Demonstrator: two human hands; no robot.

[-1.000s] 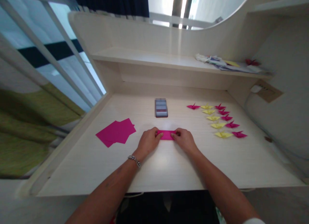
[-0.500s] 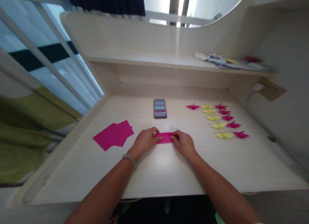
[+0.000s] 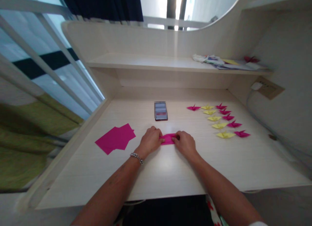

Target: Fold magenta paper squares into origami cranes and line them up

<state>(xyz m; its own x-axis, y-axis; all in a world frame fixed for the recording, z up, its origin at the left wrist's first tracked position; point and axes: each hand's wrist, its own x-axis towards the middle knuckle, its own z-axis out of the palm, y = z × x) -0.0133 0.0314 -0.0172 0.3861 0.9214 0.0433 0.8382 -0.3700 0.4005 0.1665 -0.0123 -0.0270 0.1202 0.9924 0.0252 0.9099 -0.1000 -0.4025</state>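
A folded strip of pink paper (image 3: 168, 139) lies flat on the white desk between my two hands. My left hand (image 3: 151, 140), with a chain bracelet (image 3: 136, 157) at the wrist, pinches its left end. The right end is gripped between the thumb and fingers of my right hand (image 3: 184, 141). Both hands rest on the desk, and the fingers hide the ends of the strip. Off to the left are several loose pink sheets (image 3: 115, 140), overlapping one another. Straight ahead of the strip lies a phone (image 3: 161, 111) with its screen lit.
Yellow paper cranes (image 3: 219, 125) and pink paper cranes (image 3: 234, 124) stand in rows on the right of the desk (image 3: 161, 180). Papers (image 3: 219, 61) lie on the shelf behind. A plug with a cable (image 3: 256, 86) sits in the right wall socket. Metal bars (image 3: 46, 70) border the left side.
My left hand has shifted slightly right along the strip, its fingers more curled over the left end. My right hand keeps its hold. The camera view has tilted a little.
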